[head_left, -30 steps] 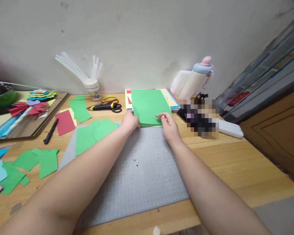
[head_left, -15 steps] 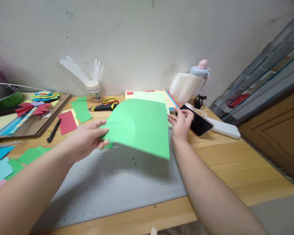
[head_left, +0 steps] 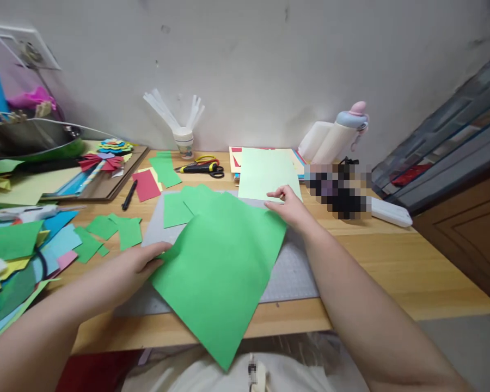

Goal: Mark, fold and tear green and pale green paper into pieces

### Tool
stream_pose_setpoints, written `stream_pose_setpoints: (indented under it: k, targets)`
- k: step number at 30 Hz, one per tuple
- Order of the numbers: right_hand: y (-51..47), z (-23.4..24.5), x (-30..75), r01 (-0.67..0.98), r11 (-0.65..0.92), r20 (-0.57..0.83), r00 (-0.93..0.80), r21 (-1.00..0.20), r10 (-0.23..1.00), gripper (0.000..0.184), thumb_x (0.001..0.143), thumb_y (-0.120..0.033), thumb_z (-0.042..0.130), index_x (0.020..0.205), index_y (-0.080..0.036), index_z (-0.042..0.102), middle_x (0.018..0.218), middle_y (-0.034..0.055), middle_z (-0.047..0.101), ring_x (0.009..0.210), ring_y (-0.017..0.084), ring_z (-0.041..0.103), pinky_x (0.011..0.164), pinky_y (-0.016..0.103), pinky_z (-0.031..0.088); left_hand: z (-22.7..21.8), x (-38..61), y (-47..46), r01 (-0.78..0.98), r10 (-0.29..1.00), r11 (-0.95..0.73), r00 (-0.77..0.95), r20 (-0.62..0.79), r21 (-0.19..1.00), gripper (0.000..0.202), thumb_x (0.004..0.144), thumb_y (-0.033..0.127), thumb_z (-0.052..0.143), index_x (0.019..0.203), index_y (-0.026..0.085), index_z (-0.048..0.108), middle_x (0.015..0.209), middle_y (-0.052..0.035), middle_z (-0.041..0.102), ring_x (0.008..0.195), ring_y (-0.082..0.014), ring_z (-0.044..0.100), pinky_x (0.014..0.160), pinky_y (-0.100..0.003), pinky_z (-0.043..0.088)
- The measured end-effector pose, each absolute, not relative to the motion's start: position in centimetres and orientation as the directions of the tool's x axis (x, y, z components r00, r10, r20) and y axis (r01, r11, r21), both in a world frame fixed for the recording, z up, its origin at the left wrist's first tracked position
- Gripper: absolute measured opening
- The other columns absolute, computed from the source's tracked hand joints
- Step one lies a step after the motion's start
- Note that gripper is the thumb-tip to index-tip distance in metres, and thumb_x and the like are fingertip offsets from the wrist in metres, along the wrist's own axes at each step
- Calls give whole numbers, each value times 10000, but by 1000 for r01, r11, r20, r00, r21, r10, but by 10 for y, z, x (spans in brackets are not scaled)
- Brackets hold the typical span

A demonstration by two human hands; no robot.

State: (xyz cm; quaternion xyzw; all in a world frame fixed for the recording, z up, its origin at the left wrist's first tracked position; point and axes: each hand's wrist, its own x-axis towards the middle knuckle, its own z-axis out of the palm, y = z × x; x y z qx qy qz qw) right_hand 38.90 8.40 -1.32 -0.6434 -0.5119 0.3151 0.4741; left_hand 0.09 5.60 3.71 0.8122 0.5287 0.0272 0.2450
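Observation:
A large sheet of green paper (head_left: 220,261) is held between my two hands above a grey cutting mat (head_left: 292,277). It is turned diagonally, one corner pointing toward my body past the table's front edge, and its surface bends slightly. My left hand (head_left: 145,261) pinches the sheet's left side, with part of the fingers hidden underneath. At the right corner, my right hand (head_left: 289,209) grips the paper, index finger stretched out. Smaller green paper pieces (head_left: 173,211) lie on the mat's far left, partly covered by the sheet.
Behind the mat are a pale green sheet (head_left: 265,169) on a paper stack, scissors (head_left: 216,171), a box cutter (head_left: 196,168) and a paper cup (head_left: 183,142) of white strips. Left are a pen (head_left: 129,195), a red card (head_left: 147,185), paper scraps (head_left: 65,245) and a glue gun (head_left: 22,212). A bottle (head_left: 338,136) stands right.
The green sheet has come nearer my body and turned so a corner points at me. My right hand, formerly beside its edge, now grips it. The view has shifted left.

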Motion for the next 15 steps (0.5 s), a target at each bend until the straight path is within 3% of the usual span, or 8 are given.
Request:
stream_pose_setpoints:
  k: [3, 7, 11, 15]
  targets:
    - [67, -4, 387, 386, -133, -45, 229, -913, 972, 374, 602, -356, 720, 778, -250, 407, 819, -2, 635, 609, 139, 540, 536, 263, 416, 35, -10, 60, 849, 839, -346, 470, -274, 399, 406, 876, 505, 388, 1161, 350, 632, 1105, -1, 705, 922, -257, 660, 771, -330, 502]
    - [31, 2, 380, 407, -196, -155, 130, -892, 979, 348, 528, -331, 776, 683, -222, 485, 592, -64, 507, 528, 104, 442, 461, 212, 323, 36, -8, 73, 834, 856, -357, 473, -210, 421, 391, 885, 484, 395, 1162, 324, 618, 1140, -16, 678, 988, -265, 626, 834, -371, 480]
    - [-5, -6, 370, 365, -191, -118, 212, -911, 970, 388, 597, -440, 744, 690, -228, 433, 612, -63, 464, 529, 104, 422, 456, 211, 302, 42, -2, 65, 807, 934, -357, 294, 205, 471, 472, 875, 406, 468, 1307, 217, 496, 1282, -104, 556, 1163, -284, 522, 930, -404, 445]
    - [-27, -20, 360, 315, -178, -51, 372, -932, 927, 415, 628, -487, 741, 695, -241, 414, 600, -59, 432, 505, 114, 395, 453, 224, 291, 28, -10, 8, 756, 879, -393, 141, 456, 524, 230, 905, 238, 483, 1119, 227, 568, 1143, -57, 582, 1077, -232, 542, 950, -372, 409]
